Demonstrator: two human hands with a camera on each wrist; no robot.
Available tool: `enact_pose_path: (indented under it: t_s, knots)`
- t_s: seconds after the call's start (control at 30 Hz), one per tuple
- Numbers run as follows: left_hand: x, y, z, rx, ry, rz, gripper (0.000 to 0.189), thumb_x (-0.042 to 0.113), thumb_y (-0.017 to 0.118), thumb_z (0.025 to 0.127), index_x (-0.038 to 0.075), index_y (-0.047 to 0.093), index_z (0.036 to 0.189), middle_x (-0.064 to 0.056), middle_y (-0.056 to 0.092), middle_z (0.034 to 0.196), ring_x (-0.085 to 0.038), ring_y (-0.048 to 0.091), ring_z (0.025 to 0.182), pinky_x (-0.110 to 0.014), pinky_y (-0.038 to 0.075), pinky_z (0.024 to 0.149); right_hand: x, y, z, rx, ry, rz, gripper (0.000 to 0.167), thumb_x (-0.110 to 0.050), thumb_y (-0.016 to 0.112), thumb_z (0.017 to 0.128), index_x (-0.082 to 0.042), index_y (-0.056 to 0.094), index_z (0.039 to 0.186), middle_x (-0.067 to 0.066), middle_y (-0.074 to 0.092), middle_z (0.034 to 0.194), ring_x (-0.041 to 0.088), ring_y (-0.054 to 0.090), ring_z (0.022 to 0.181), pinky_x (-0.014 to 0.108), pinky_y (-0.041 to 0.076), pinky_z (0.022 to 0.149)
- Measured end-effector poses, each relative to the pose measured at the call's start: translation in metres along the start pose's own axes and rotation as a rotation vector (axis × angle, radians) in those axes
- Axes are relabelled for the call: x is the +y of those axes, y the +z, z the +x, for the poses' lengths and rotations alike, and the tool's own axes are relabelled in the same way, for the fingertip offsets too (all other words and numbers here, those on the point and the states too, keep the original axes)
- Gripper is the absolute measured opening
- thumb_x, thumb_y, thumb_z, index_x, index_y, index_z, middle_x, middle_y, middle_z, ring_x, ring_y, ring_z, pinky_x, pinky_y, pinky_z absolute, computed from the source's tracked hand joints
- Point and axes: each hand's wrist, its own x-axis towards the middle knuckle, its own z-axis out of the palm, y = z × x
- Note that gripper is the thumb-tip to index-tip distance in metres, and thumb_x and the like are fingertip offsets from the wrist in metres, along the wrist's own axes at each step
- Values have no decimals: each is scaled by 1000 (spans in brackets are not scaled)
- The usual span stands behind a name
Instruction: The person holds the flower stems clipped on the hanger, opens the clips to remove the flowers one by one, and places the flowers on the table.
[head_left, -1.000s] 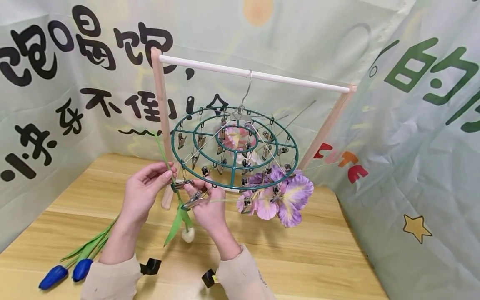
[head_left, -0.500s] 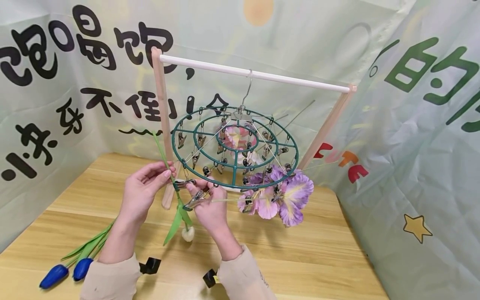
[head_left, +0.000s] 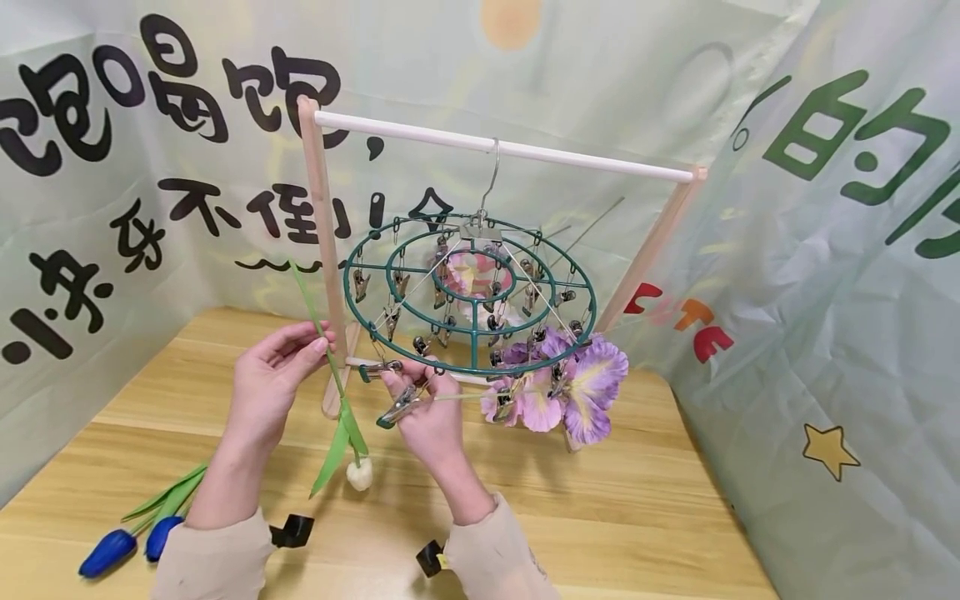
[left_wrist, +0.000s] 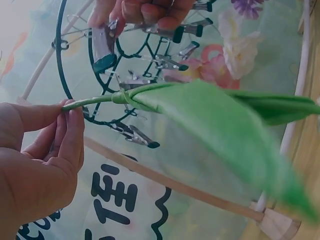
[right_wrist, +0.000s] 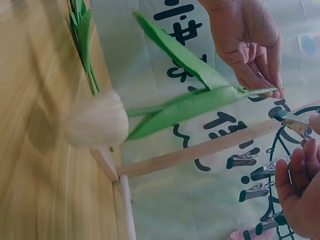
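Note:
My left hand pinches the green stem of a white artificial tulip, which hangs head down with its two long leaves below the fingers. The stem's bare end points up past the thumb. To the right, my right hand pinches a metal clip with dark green tips between thumb and fingers. This clip belongs to the round green clip hanger. A gap separates the clip from the tulip stem in the head view. A second clip lies over the right hand's thumb side.
The hanger hooks onto a white bar of a wooden stand. Purple and pink flowers hang at its right, with a pink flower behind its middle. Blue tulips lie on the wooden table at the left. Printed cloth surrounds the table.
My left hand has moved left with the white tulip, drawing its stem away from the clip. My right hand has shifted slightly right, still pinching the clip, and the hanger's clips have swayed a little.

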Motion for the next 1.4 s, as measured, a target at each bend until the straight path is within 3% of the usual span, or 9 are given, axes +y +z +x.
enact_pose_path:
  t_s: [0.17, 0.37, 0.5, 0.7, 0.87, 0.97, 1.1, 1.4]
  knots:
    - [1, -7, 2, 12, -38, 8, 16, -4, 70, 97, -4, 71, 113, -4, 77, 105, -11, 75, 92, -26, 60, 84, -1, -4, -5, 31, 66, 69, 19, 1, 82, 87, 7, 69, 100, 16, 64, 85, 8, 57, 80, 16, 53, 70]
    - [4, -17, 15, -29, -96, 78, 18, -1, 69, 98, -3, 69, 116, 1, 77, 106, -9, 74, 95, -24, 60, 82, -1, -10, -7, 36, 100, 191, 21, 4, 79, 88, 11, 67, 103, 19, 66, 91, 8, 59, 80, 15, 54, 69]
    - [9, -21, 24, -60, -136, 163, 25, 1, 69, 99, -9, 63, 121, 5, 76, 107, -8, 74, 95, -23, 60, 81, -1, -15, -9, 46, 14, 150, 20, 2, 79, 89, 6, 70, 107, 20, 70, 93, 10, 62, 79, 17, 55, 66]
    - [13, -28, 38, -106, -191, 398, 38, 6, 65, 103, -13, 56, 133, 9, 73, 107, -4, 70, 95, -23, 61, 82, 1, -21, -9, 123, -162, 13, 26, 2, 80, 88, 2, 75, 113, 16, 76, 96, 15, 67, 77, 25, 58, 67]
    - [13, -36, 51, -139, -251, 506, 43, 11, 62, 105, -15, 51, 138, 14, 72, 104, -1, 69, 94, -24, 61, 82, 1, -23, -9, 136, -165, 54, 27, 3, 79, 88, 6, 74, 115, 18, 76, 100, 12, 65, 77, 22, 56, 64]
    - [11, -42, 60, -165, -279, 569, 43, 14, 61, 106, -13, 52, 139, 0, 73, 113, 0, 69, 93, -25, 61, 83, 2, -25, -8, 139, -165, 61, 26, 1, 79, 88, 4, 75, 114, 18, 76, 100, 13, 64, 77, 23, 56, 62]
    - [7, -50, 71, -213, -317, 653, 43, 15, 60, 107, -12, 53, 140, -24, 65, 131, 0, 69, 93, -27, 61, 84, 2, -27, -8, 141, -177, 55, 23, 1, 79, 88, 3, 76, 111, 17, 76, 97, 14, 63, 74, 26, 54, 60]
    - [-13, -69, 93, -330, -470, 720, 46, 11, 60, 106, -18, 49, 139, -32, 59, 136, -4, 66, 93, -29, 62, 84, 2, -32, -7, 144, -167, 4, 18, -3, 82, 86, 0, 78, 104, 13, 76, 92, 14, 61, 70, 26, 53, 59]
